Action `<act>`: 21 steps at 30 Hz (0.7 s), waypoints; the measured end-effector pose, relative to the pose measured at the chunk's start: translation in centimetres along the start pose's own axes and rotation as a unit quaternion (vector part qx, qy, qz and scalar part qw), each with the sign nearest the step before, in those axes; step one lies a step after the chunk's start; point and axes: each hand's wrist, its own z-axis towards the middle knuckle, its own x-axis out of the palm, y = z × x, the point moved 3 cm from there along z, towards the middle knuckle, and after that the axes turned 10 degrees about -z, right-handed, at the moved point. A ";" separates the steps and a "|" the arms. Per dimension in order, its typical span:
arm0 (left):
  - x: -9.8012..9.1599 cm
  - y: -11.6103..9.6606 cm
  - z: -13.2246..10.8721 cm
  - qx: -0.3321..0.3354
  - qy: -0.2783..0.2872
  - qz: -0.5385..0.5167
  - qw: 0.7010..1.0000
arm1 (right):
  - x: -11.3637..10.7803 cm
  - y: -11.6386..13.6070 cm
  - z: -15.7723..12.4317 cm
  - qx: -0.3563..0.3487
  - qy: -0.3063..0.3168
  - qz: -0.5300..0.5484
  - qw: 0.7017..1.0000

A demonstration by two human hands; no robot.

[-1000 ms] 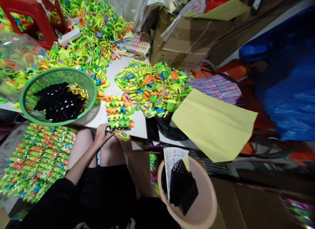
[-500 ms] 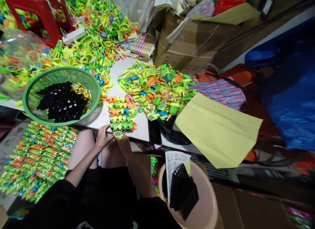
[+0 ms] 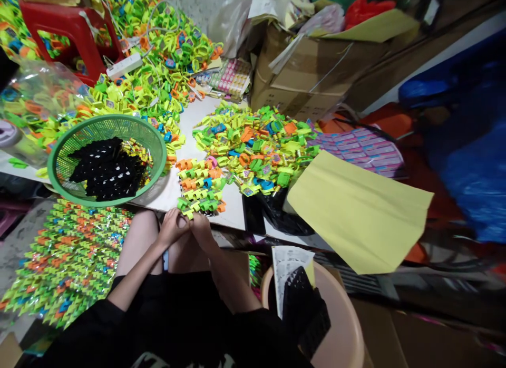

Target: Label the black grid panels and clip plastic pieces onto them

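My left hand and my right hand meet at the table's front edge. Their fingers are closed around a yellow-green toy watch, which is partly hidden by them. Just beyond the fingertips lie rows of toy watches in yellow, green, orange and blue, set on a dark backing that shows only at the edges. Behind these rows spreads a loose heap of similar watches.
A green basket with black pieces stands left on the table. A yellow sheet juts over the right edge. Below it is a peach tub. Packed watches cover the lower left; a red stool stands behind.
The toy watch, face up over my right hand before, is now turned and lower between both hands at the front of the rows. The view has shifted slightly.
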 end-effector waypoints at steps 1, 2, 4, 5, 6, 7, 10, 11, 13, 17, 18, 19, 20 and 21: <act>-0.2 -0.3 0.0 -0.009 0.003 0.002 1.000 | -0.1 0.1 0.1 0.003 0.012 0.003 1.000; -0.4 -0.5 0.1 -0.016 0.007 0.002 1.000 | -0.2 0.2 0.2 0.005 0.022 0.009 1.000; -0.6 -0.7 0.0 -0.024 0.019 -0.004 1.000 | -0.3 0.2 0.1 0.007 0.024 0.023 0.999; -0.8 -0.7 -0.1 -0.027 0.021 -0.011 0.999 | -0.3 0.2 0.0 0.008 0.015 0.029 0.999; -1.0 -0.7 -0.3 -0.029 0.021 -0.021 0.999 | -0.2 0.2 -0.1 0.009 0.004 0.037 0.999; -1.2 -0.6 -0.4 -0.030 0.021 -0.034 0.999 | 0.0 0.1 -0.3 0.009 -0.007 0.045 0.999; -2.2 -0.8 -0.7 -0.018 0.018 -0.069 0.997 | 0.8 0.1 -0.8 0.001 -0.035 0.080 0.996; -2.6 -0.9 -0.6 -0.007 0.021 -0.071 0.997 | 1.1 0.1 -0.9 -0.002 -0.042 0.093 0.995; -3.3 -1.0 -0.3 0.013 0.026 -0.053 0.998 | 1.5 0.1 -1.0 -0.007 -0.062 0.117 0.991; -4.2 0.3 0.4 -0.022 -0.011 0.007 1.000 | 1.8 0.1 -1.0 -0.010 -0.099 0.144 0.984; -4.3 0.8 0.5 -0.049 -0.024 0.011 0.998 | 1.9 0.1 -1.0 -0.012 -0.103 0.149 0.983; -4.3 1.4 0.6 -0.080 -0.034 0.010 0.996 | 2.0 0.1 -1.0 -0.013 -0.106 0.152 0.983; -4.3 2.0 0.7 -0.114 -0.044 0.007 0.992 | 2.1 0.1 -1.1 -0.013 -0.108 0.154 0.982; -4.4 2.4 0.7 -0.147 -0.054 0.006 0.988 | 2.3 0.1 -1.1 -0.012 -0.111 0.155 0.982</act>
